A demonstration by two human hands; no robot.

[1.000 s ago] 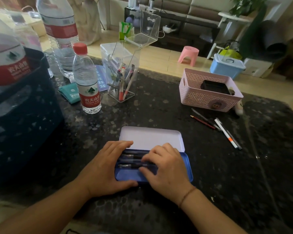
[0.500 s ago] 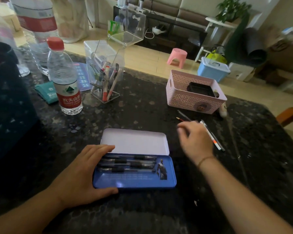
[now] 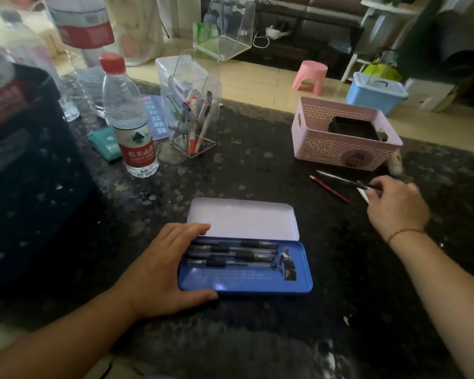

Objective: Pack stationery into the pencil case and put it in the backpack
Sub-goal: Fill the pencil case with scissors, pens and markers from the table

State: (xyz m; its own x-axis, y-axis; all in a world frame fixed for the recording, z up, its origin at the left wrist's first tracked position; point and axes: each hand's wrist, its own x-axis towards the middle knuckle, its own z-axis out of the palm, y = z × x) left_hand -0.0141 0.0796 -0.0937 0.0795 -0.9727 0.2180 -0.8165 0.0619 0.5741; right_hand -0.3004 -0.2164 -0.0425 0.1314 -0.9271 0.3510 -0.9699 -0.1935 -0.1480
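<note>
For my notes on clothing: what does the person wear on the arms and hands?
Both forearms are bare, with no sleeves in view. The right hand has a thin reddish-brown string bracelet at the wrist. The left hand shows no ring, watch or glove.

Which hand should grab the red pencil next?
The right hand. It is already beside the red pencil, on the loose pens near the pink basket. The left hand steadies the pencil case, farther away.

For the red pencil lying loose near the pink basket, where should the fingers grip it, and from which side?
Probably mid-shaft, pinched from above. The red pencil lies flat on the table, slanting toward the right hand, with bare surface on both sides; its far tip points away, so the middle seems easiest.
</note>
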